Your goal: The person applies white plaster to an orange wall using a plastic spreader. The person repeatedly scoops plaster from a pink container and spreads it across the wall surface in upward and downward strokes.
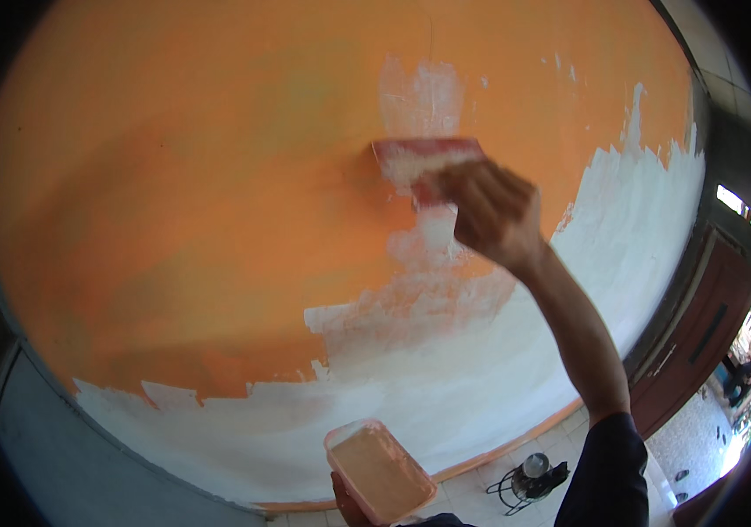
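Observation:
My right hand (500,215) is raised and closed around a red scraper (428,154) with a wide blade. The blade lies against or very close to the orange wall (191,228), just below a thin whitish smear (428,92). Its face is coated with pale filler. Low in front of me, my left hand (349,504) grips a pinkish plastic tub (329,441) by its side. Pale paste lies inside the tub. Most of the left hand is hidden beneath it. White coating with a ragged upper edge (366,395) covers the lower wall.
On the tiled floor (481,470), a small black-framed stool (516,492) holds a clear container and something dark. A brown door (696,325) stands at the right, with a person (748,369) outside beyond it. A grey panel (103,457) borders the left.

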Demonstrator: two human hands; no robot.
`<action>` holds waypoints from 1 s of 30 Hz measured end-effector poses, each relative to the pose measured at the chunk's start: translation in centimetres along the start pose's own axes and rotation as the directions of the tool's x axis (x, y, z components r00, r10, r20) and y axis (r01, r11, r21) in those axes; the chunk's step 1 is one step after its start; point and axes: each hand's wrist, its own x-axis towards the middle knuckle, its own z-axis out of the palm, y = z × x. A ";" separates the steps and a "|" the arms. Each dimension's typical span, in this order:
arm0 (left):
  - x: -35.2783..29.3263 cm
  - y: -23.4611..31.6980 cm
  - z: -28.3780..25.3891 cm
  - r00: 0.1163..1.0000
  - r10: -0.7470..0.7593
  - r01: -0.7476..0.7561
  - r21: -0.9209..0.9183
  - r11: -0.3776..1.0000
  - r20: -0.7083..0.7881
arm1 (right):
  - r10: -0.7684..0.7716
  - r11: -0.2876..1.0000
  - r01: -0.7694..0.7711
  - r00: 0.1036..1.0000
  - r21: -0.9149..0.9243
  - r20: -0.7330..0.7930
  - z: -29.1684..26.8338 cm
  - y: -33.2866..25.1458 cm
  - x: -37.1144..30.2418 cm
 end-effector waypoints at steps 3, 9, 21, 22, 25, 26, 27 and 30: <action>-0.1 0.2 0.7 1.000 -0.011 0.011 -0.007 1.000 -0.013 | -0.033 0.999 0.033 0.997 0.005 0.065 -0.5 -2.7 -3.3; -0.2 0.3 1.4 0.999 -0.019 0.019 -0.008 1.000 -0.037 | 0.055 0.994 -0.067 0.988 0.081 0.145 -3.7 -2.9 -4.4; 0.8 -0.3 0.9 1.000 -0.015 0.015 0.014 1.000 0.010 | 0.201 0.979 -0.206 0.967 0.012 0.158 -0.7 -3.3 -7.8; 0.9 -0.3 0.8 1.000 -0.008 0.008 0.020 1.000 0.014 | 0.207 0.976 -0.216 0.963 0.036 0.170 -0.8 -3.8 -8.6; 1.1 -0.2 0.6 0.999 -0.009 0.008 0.030 1.000 0.030 | 0.252 0.961 -0.270 0.943 0.059 0.216 -1.0 -6.2 -10.9; 1.2 -0.4 0.5 0.999 -0.010 0.009 0.036 0.999 0.042 | 0.260 0.957 -0.284 0.933 0.065 0.249 -1.4 -6.8 -11.6; 1.2 -0.5 0.4 0.999 -0.010 0.008 0.043 0.999 0.052 | 0.272 0.950 -0.303 0.921 0.073 0.279 -1.9 -7.3 -12.5; 0.8 -0.6 1.3 0.999 0.004 -0.007 0.072 0.997 0.032 | 0.268 0.948 -0.311 0.896 0.067 0.354 -3.5 -9.0 -14.9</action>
